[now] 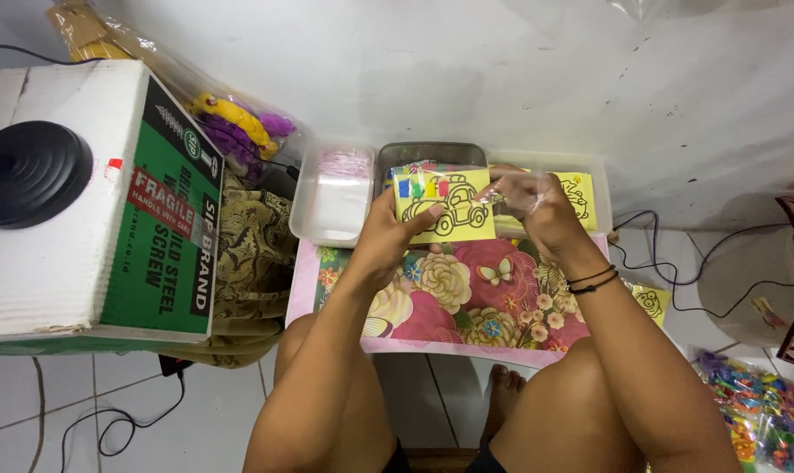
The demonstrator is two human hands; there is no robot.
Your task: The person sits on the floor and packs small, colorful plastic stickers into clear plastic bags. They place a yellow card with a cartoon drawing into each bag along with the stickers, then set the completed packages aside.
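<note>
At the frame's centre, the left hand [386,235] pinches a yellow car-outline card [444,206] upright above the floral table [467,307], while the right hand [537,203] grips a clear plastic sleeve [518,194] at its edge, mouth held toward the card.

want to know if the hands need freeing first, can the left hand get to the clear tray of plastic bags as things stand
Probably not right away: the left hand holds the yellow car card. The clear tray sits just beside it with nothing between, so it could once free.
</note>
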